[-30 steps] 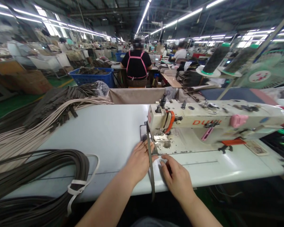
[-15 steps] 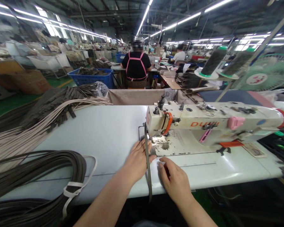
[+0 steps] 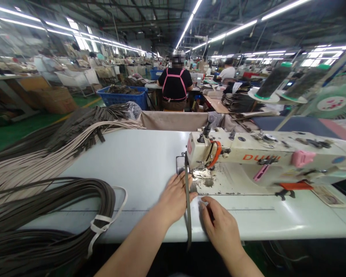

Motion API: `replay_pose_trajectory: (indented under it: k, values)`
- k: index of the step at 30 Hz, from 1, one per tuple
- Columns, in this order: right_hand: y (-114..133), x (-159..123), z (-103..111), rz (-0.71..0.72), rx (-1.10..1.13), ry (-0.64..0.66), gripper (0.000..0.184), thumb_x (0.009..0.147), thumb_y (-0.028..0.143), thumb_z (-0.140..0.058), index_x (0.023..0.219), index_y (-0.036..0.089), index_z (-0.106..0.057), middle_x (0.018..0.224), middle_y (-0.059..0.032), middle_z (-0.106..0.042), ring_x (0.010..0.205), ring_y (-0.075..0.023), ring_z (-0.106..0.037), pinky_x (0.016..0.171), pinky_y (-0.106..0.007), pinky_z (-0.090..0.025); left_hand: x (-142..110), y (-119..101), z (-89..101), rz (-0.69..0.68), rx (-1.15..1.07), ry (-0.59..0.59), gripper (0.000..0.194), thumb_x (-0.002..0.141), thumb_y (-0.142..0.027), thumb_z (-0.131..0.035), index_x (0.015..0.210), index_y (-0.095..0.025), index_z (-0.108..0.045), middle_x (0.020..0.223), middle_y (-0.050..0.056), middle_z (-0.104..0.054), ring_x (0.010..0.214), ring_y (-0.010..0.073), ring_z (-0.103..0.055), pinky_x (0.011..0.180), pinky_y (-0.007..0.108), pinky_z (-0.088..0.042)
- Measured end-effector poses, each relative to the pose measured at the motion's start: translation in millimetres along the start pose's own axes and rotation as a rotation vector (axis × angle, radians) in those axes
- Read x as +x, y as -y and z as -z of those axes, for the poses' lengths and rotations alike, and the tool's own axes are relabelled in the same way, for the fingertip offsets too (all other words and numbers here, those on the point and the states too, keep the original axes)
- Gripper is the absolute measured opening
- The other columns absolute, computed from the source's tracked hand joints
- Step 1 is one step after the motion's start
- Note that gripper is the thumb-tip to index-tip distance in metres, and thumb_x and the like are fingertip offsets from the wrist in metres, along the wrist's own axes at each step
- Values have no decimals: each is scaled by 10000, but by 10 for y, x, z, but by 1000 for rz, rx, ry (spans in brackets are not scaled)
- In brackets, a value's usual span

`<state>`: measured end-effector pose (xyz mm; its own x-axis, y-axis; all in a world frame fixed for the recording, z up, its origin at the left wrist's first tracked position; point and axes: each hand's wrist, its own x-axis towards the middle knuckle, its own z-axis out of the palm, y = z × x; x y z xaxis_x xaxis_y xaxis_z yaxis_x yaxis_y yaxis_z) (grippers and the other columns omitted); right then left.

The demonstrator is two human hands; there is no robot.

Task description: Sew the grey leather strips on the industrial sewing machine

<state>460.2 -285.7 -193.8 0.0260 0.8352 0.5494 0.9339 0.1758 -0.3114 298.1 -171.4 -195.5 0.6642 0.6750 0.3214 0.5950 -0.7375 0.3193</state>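
My left hand [image 3: 175,196] lies flat on the white table, fingers stretched toward the needle area of the sewing machine [image 3: 203,152]. A narrow dark strap [image 3: 188,207] hangs from beside the machine head, passes over the fingers of this hand and drops past the table's front edge. Just right of the strap is my right hand [image 3: 220,221], its fingers curled and the thumb and forefinger close together. Something small and white [image 3: 196,203] lies between the two hands by those fingertips; its kind is unclear, as is whether the fingers pinch it.
A bundle of dark straps [image 3: 103,196], tied with a white band [image 3: 99,227], lies on the left. Behind it are loose beige strips [image 3: 60,154] and more dark straps [image 3: 83,123]. Thread cones [image 3: 272,82] and a fan [image 3: 331,102] stand right. A person [image 3: 176,82] sits ahead.
The view has turned slightly left, so everything appears farther right. Both hands and the strap keep nearly the same places at the machine.
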Motion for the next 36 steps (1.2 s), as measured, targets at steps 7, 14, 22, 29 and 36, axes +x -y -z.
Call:
replay_pose_trajectory:
  k: [7,14,22,29,36]
  values:
    - [1,8,-8,14,-36,7,287,1098,351,-385,1140,179,-610,936,-70,-749,779,-209,-733,686,-294,-550,-6,9,-26,-10,14,-4,561,1054,-467,-494,1527,-170,-442,1571,114,-497,1496,259,-405,1247,473,-328]
    - [-19,7,-28,57,-73,2,324,1112,402,-371,1152,182,-606,939,-64,-752,745,-198,-733,680,-292,-551,-57,-15,79,-19,-14,-15,515,1046,-390,-517,1504,-161,-470,1569,109,-500,1516,273,-369,1260,464,-318]
    - [-14,16,-34,105,-162,-20,428,1105,488,-334,1141,176,-626,942,-83,-757,718,-234,-741,611,-329,-540,-801,18,486,85,12,-110,360,1002,-112,-452,1313,-195,-611,1427,65,-615,1475,226,-422,1245,410,-368]
    - [-70,17,-49,-19,-148,66,568,1039,635,-308,1109,211,-680,839,-81,-759,609,-266,-723,449,-345,-484,-1554,193,936,606,497,-344,499,962,-259,-620,1425,-126,-492,1398,212,-571,1321,380,-532,1125,555,-445]
    - [42,113,92,-238,94,126,660,896,805,-418,1066,234,-701,809,-78,-742,589,-249,-699,483,-328,-542,-1700,424,1347,813,501,-17,149,938,-310,-647,920,-163,-627,905,112,-696,920,319,-676,827,437,-553]
